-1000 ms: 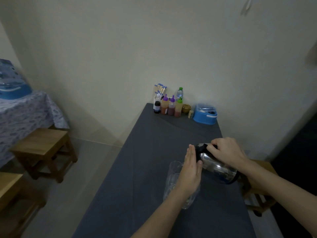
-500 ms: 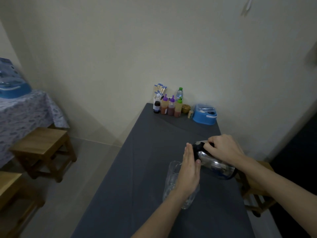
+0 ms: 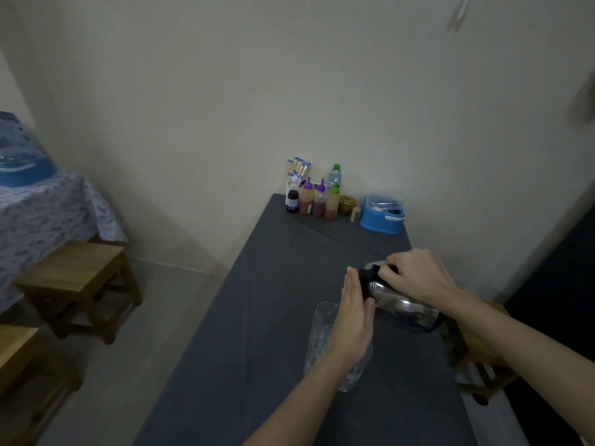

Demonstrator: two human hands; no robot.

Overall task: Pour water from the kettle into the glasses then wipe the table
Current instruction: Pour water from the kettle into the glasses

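A shiny steel kettle with a black lid hangs tilted over the dark grey table, its top pointing left. My right hand is shut on its handle from above. Just left of it stands a tall clear glass, partly hidden by my left hand. That hand lies flat against the glass with its fingers straight and together. Its fingertips touch the kettle's black top. I cannot see a stream of water, and the level in the glass is unclear.
At the table's far end stand sauce bottles, a water bottle, a cup of sticks and a blue container. A wooden stool stands left of the table, another stool at the right.
My right hand and the kettle have shifted slightly left and away from me, towards the glass. My left hand stays flat against the glass.
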